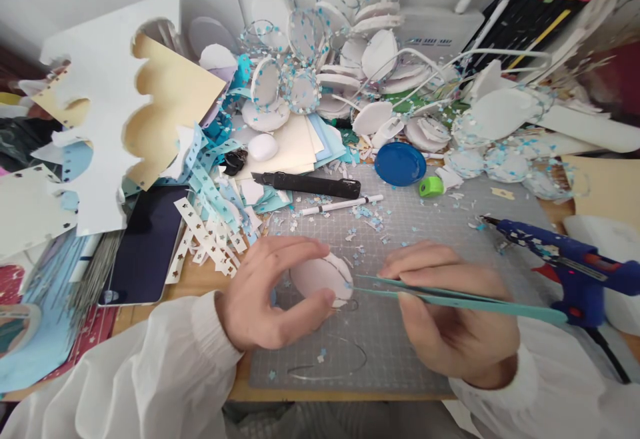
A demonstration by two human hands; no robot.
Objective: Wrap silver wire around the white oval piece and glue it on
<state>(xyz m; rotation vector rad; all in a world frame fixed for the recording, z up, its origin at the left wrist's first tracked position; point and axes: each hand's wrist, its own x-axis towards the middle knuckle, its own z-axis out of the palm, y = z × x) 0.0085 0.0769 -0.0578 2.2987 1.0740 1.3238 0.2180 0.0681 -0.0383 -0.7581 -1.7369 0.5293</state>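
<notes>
Between the thumb and fingers of my left hand (280,296) is a small white disc (320,278), tilted, with a thin wire along its edge. My right hand (450,306) grips a pair of teal tweezers (480,304). Their tips point left and reach the disc's right edge, close to a tiny blue paper piece there; I cannot tell whether they pinch it. Below the disc, a loose curved wire (363,359) lies on the grey cutting mat (400,372).
A blue glue gun (565,259) lies at right. Behind the hands are a black utility knife (315,184), a white pen (343,205), a blue lid (400,163) and a green tape roll (431,186). Paper scraps and a phone (147,246) sit left; wire-wrapped white discs (380,54) pile up behind.
</notes>
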